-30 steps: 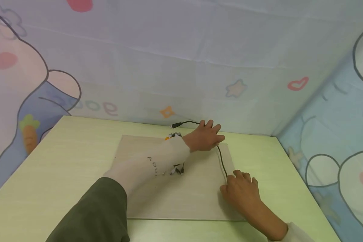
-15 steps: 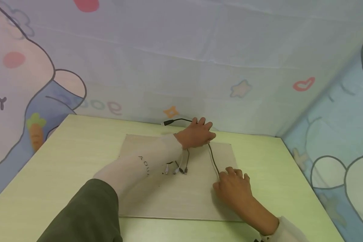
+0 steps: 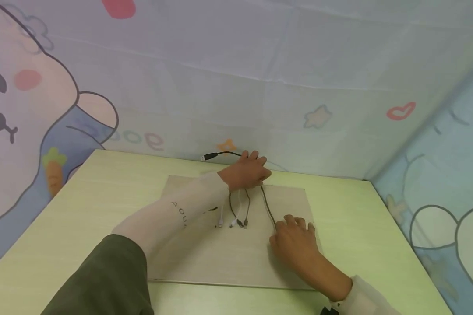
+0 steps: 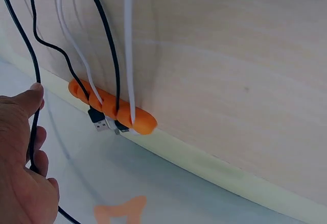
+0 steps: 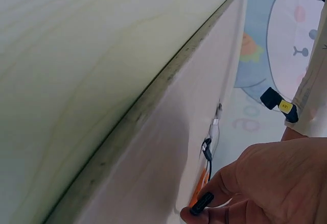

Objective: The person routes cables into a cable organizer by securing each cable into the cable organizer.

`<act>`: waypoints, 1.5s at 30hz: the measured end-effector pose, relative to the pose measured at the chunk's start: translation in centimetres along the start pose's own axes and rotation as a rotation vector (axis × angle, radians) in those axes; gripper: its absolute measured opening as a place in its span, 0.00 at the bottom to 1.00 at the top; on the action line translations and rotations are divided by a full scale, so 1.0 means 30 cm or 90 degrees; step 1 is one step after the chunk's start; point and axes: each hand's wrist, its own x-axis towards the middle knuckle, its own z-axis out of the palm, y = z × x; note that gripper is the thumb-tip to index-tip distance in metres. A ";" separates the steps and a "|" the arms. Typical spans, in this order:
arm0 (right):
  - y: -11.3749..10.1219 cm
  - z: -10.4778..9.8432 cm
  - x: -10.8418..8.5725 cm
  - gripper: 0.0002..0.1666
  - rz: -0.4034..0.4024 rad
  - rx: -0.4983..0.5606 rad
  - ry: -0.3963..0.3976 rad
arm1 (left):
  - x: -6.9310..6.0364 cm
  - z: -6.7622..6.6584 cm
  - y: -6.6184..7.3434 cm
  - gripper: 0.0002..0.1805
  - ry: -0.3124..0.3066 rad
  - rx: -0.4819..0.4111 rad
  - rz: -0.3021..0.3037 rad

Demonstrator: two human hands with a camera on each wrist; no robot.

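My left hand (image 3: 246,171) reaches over the back of the board and pinches a black USB cable (image 3: 268,204) between thumb and fingers. The cable's USB plug (image 3: 210,156) sticks out to the left beyond that hand. Lower right, my right hand (image 3: 295,243) grips the other end; in the right wrist view its black connector (image 5: 202,203) sits between thumb and fingertips. An orange cable organizer (image 4: 115,109) lies at the board's far edge beside my left hand in the left wrist view, with black and white cables in its slots. The left forearm hides it in the head view.
The thin board (image 3: 205,267) lies on the pale table (image 3: 114,210). Several cable ends (image 3: 239,222) rest on it, between the left forearm and the right hand. A printed cloth backdrop (image 3: 236,87) rises behind the table's back edge.
Both hands have shifted left across the board with the black cable stretched between them. More cable ends show beside the left forearm. The head view has turned slightly left.
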 end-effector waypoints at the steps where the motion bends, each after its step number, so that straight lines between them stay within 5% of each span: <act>1: -0.004 0.001 0.003 0.10 -0.002 -0.001 0.003 | -0.002 0.002 -0.009 0.08 -0.001 0.000 0.004; 16: -0.061 0.013 0.048 0.12 -0.022 -0.007 -0.002 | 0.009 0.011 -0.095 0.27 0.010 -0.060 0.006; 25: -0.107 0.014 0.059 0.13 -0.038 -0.008 -0.004 | 0.090 0.077 -0.116 0.35 -0.006 -0.083 0.011; 27: -0.113 0.013 0.058 0.12 -0.039 -0.004 -0.002 | 0.083 0.050 -0.103 0.34 -0.030 -0.079 0.001; 38: -0.140 0.014 0.068 0.11 -0.070 -0.011 0.038 | 0.132 0.084 -0.120 0.25 -0.054 -0.012 -0.031; 45: -0.149 0.002 0.056 0.11 -0.066 0.007 0.011 | 0.142 0.080 -0.094 0.27 -0.054 -0.003 -0.035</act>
